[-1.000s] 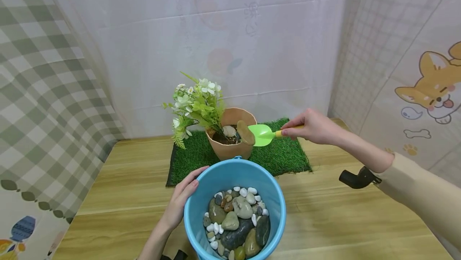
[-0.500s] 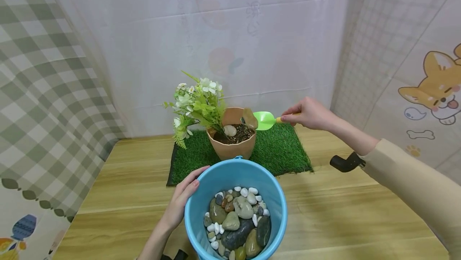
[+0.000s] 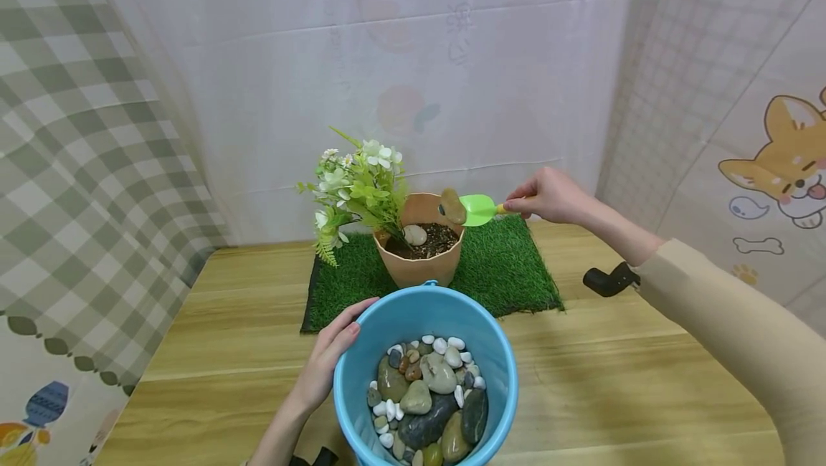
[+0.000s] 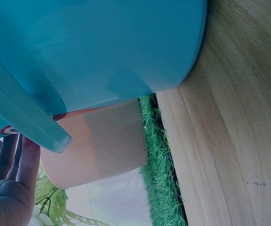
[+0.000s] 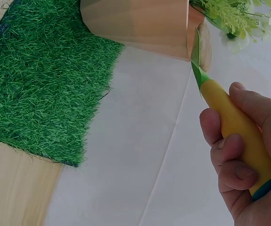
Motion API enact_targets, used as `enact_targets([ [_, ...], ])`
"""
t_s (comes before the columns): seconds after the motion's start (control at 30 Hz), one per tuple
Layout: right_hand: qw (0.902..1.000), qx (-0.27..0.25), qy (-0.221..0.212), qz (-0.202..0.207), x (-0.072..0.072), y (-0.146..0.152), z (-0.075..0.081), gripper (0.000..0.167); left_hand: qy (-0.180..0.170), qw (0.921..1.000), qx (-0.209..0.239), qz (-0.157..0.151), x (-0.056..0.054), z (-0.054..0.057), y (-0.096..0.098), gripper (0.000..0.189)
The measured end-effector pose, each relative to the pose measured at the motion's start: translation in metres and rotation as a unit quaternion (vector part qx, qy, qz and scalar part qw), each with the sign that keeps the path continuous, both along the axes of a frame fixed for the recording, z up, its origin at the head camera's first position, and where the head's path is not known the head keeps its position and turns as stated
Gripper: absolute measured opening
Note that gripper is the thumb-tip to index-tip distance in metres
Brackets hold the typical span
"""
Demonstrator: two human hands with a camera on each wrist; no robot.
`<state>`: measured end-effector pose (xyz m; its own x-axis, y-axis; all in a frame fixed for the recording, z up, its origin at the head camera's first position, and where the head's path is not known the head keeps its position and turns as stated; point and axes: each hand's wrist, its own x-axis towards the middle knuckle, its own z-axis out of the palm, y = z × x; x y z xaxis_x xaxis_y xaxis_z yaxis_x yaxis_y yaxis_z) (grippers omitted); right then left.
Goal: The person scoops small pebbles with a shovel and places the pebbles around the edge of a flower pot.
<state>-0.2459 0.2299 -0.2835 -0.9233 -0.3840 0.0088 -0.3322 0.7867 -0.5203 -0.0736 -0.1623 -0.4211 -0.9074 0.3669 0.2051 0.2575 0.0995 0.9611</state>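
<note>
Right hand (image 3: 548, 197): we have our fingers wrapped round the yellow handle of the shovel (image 3: 479, 210).
Shovel: we hold it out by the right side of the pot's rim; whether blade and rim touch, we cannot tell.
Load: a brown stone (image 3: 454, 206) sits at the blade's front end; the dark bit at its left edge may be a second stone.
Pot (image 3: 419, 271): on the turf (image 3: 510, 265), with a pale stone (image 3: 416, 235) on its soil (image 3: 439, 238), beside the plant (image 3: 361, 190).
Left hand (image 3: 325, 358): our fingers lie straight against the bucket (image 3: 419, 315), not curled round it.
Bucket: nearest us, in front of the pot, with more stones (image 3: 429, 419) inside.
Slip risk: the load looks front-heavy, so a small wrist roll could drop it outside the pot.
Rim risk: carried too low, the blade could catch the rim and tip the pot.
Plant risk: overreaching could land the stone on the stems.
</note>
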Motion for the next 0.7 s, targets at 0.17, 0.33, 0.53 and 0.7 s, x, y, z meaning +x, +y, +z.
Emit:
enact_targets([
  [0.17,0.9998,0.011,0.014,0.003,-0.0030,-0.0012,-0.0006,0.024,0.001,1.0000,0.000,0.000,-0.0001,-0.0001,0.0000,0.050],
  [0.33,0.9997,0.014,0.017,0.007,-0.0047,-0.0031,-0.0010,0.022,0.001,1.0000,-0.005,0.002,0.0001,0.0004,0.0003,0.050],
  [0.53,0.9996,0.017,0.021,0.010,-0.0069,-0.0053,-0.0002,0.023,0.001,0.9999,-0.009,0.004,0.0005,0.0012,0.0004,0.050],
  [0.7,0.9996,0.019,0.018,0.007,-0.0095,-0.0074,0.0017,0.024,0.001,1.0000,-0.008,0.004,0.0005,0.0011,0.0002,0.050],
])
